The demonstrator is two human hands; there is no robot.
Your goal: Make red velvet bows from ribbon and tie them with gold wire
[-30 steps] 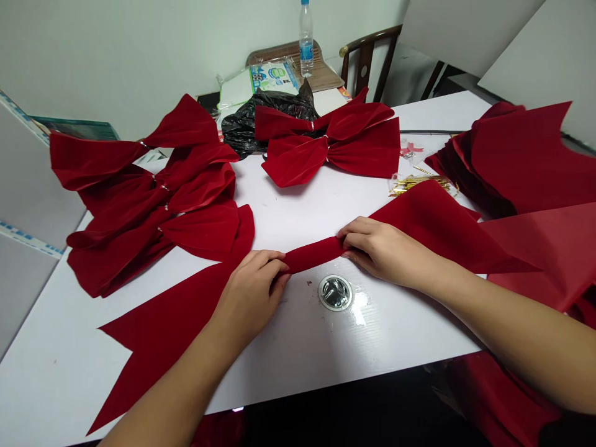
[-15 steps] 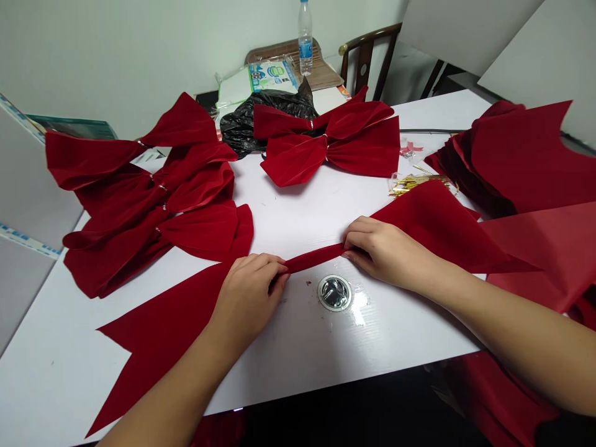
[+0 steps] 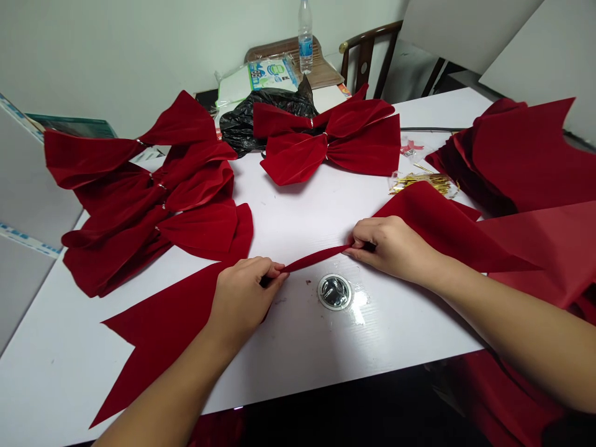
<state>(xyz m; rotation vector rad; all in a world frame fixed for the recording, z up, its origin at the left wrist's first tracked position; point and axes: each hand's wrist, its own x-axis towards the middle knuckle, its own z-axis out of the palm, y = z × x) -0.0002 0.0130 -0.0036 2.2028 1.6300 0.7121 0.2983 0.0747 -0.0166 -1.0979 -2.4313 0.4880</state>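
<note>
A long strip of red velvet ribbon [image 3: 316, 256] runs between my hands, gathered into a narrow band at its middle. My left hand [image 3: 246, 292] pinches one end of that band, and my right hand [image 3: 384, 248] pinches the other. To the left the ribbon spreads flat into a notched tail [image 3: 158, 335]. On the right it fans out wide beyond my fingers. Below the band lies a round metal-rimmed grommet [image 3: 334, 292] set in the white table [image 3: 288, 372].
Several gathered red bows [image 3: 153, 192] are piled at the left, and more bows [image 3: 330, 139] lie at the back. Gold twist ties [image 3: 426, 183] sit behind my right hand. Red fabric pieces [image 3: 516, 161] are stacked at the right. A black plastic bag [image 3: 242, 124] and water bottle [image 3: 305, 43] stand behind.
My right hand has shifted slightly right and both hands now pinch with fingertips. The band between them looks tauter and slightly twisted, and the left tail has slid a little up and right.
</note>
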